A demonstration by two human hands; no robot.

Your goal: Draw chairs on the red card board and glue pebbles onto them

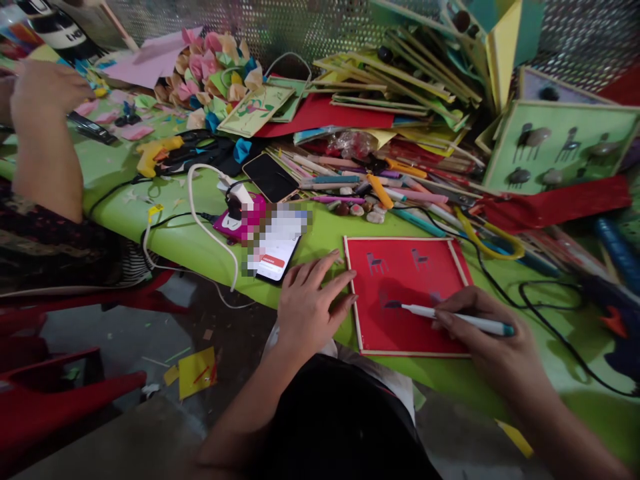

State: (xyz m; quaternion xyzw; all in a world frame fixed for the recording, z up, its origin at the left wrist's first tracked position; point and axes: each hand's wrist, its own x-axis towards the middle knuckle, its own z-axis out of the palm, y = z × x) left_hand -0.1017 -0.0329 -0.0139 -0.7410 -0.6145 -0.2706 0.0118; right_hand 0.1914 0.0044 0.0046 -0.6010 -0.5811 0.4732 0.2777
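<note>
Red, probably light and stiff, the card (pixel 385 337) lies at the table's (pixel 185 235) near edge, best held by its rim (pixel 400 353), left hand (pixel 307 305) spread at its left, right hand (pixel 500 353) pinching a pen (pixel 421 311).

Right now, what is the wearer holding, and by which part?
The right hand holds a white marker by its barrel, behind the tip; the left hand, spread at the red panel's edge, holds nothing.

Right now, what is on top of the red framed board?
On the red framed board: two chair drawings, marks below. The right hand holds a white marker over it; the fingers of the left hand reach its left border. Whatever the right hand covers is hidden.
</note>
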